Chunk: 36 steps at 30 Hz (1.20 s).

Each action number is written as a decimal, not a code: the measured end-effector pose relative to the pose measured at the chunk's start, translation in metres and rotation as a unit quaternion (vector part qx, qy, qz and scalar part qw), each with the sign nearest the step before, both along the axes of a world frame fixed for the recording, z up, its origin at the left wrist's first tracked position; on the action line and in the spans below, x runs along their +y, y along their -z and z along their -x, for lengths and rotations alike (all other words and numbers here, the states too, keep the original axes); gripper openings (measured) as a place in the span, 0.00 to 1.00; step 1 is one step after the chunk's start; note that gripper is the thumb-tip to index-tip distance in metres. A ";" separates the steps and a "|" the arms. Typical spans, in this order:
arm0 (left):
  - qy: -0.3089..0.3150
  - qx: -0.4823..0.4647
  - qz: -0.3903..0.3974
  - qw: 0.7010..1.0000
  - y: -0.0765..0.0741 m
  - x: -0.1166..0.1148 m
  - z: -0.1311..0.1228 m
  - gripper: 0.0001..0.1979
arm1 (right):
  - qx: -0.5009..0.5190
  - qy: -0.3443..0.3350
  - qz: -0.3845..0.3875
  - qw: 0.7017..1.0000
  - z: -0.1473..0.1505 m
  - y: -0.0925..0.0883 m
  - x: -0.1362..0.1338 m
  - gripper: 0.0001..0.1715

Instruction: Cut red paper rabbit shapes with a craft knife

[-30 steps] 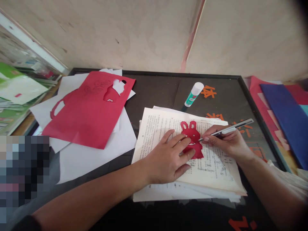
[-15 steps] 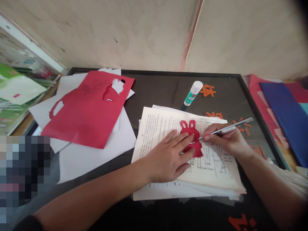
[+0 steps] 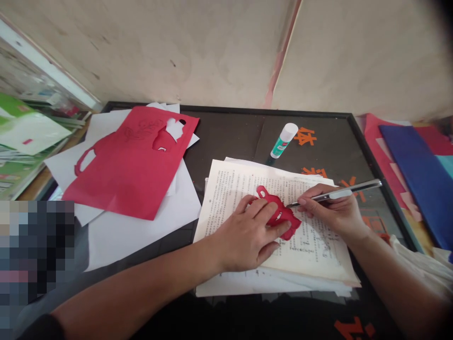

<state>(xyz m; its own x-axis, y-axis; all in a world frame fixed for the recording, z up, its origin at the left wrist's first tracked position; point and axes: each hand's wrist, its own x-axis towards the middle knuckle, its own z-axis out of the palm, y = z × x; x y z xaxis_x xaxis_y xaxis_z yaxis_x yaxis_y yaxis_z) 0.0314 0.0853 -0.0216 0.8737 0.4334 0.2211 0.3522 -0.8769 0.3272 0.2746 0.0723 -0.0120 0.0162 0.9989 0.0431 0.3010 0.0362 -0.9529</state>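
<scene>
My left hand (image 3: 253, 231) lies with its fingers spread over a red paper cutout (image 3: 284, 216), pressing it against printed sheets (image 3: 222, 198). Part of the cutout is under my fingers; one looped ear and a ragged lower edge show. My right hand (image 3: 329, 208) grips a slim silver craft knife (image 3: 359, 188) like a pen. Its thin tip meets the right edge of the cutout. The printed sheets rest on a stack of white paper on the black tabletop (image 3: 226, 127).
A glue stick (image 3: 284, 140) with a white cap stands behind the sheets. To the left, a large red sheet (image 3: 130, 165) with cut-out holes covers white papers (image 3: 141, 236). Blue card (image 3: 414, 174) and red papers lie at the right. A wall rises behind the table.
The red cutout has turned so that its ears tilt leftward, and it sits slightly lower. My left fingers have shifted left with it. The knife handle has moved a little right and down.
</scene>
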 end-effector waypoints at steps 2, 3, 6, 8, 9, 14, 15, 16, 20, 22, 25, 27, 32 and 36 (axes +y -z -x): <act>0.004 0.001 0.006 1.000 0.000 0.001 0.000 0.21 | -0.004 -0.005 -0.002 1.000 0.002 -0.002 0.001 0.06; 0.005 0.003 0.008 1.000 -0.001 0.001 0.000 0.21 | -0.006 -0.011 -0.002 1.000 0.003 -0.002 0.001 0.05; 0.004 0.010 0.008 1.000 -0.002 0.001 0.000 0.21 | -0.010 -0.052 0.000 0.999 0.002 -0.001 0.003 0.04; 0.003 0.010 0.005 1.000 -0.002 0.001 0.000 0.21 | -0.011 -0.074 -0.002 0.997 0.001 0.001 0.004 0.04; 0.003 0.010 0.004 1.000 -0.002 0.001 0.000 0.21 | -0.011 -0.080 -0.003 0.997 0.001 0.001 0.004 0.04; 0.004 0.009 0.002 1.000 -0.001 0.002 0.000 0.22 | -0.022 -0.085 -0.002 0.996 0.001 0.001 0.005 0.05; 0.004 0.008 0.003 1.000 -0.001 0.002 0.000 0.22 | -0.024 -0.086 -0.001 0.996 0.001 0.001 0.005 0.05; 0.005 0.008 0.003 1.000 -0.001 0.002 0.000 0.22 | -0.026 -0.088 0.000 0.996 0.001 0.001 0.005 0.05; 0.002 0.010 0.005 1.000 -0.001 0.002 0.000 0.22 | -0.035 -0.091 -0.003 0.995 0.000 0.001 0.005 0.05; 0.005 0.010 0.001 1.000 -0.002 0.002 0.000 0.22 | -0.048 -0.095 -0.008 0.994 -0.001 0.001 0.005 0.04; 0.020 0.011 0.000 1.000 -0.002 0.003 0.000 0.22 | -0.086 -0.110 -0.026 0.990 -0.003 0.000 0.005 0.04; 0.022 0.013 0.005 1.000 -0.001 0.003 0.000 0.22 | -0.102 -0.123 -0.031 0.987 -0.004 -0.001 0.006 0.05; 0.011 0.011 0.007 1.000 0.000 0.002 0.000 0.22 | -0.095 -0.139 -0.017 0.986 -0.007 -0.001 0.007 0.04; 0.010 0.009 0.005 1.000 0.000 0.002 -0.001 0.22 | -0.092 -0.139 -0.012 0.986 -0.010 0.000 0.007 0.04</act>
<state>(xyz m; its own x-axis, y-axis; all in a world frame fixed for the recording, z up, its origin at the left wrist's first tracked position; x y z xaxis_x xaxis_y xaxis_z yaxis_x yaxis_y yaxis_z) 0.0319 0.0877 -0.0215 0.8862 0.4173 0.2012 0.3400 -0.8808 0.3295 0.2842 0.0794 -0.0122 -0.2684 0.9623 0.0432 0.4433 0.1632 -0.8814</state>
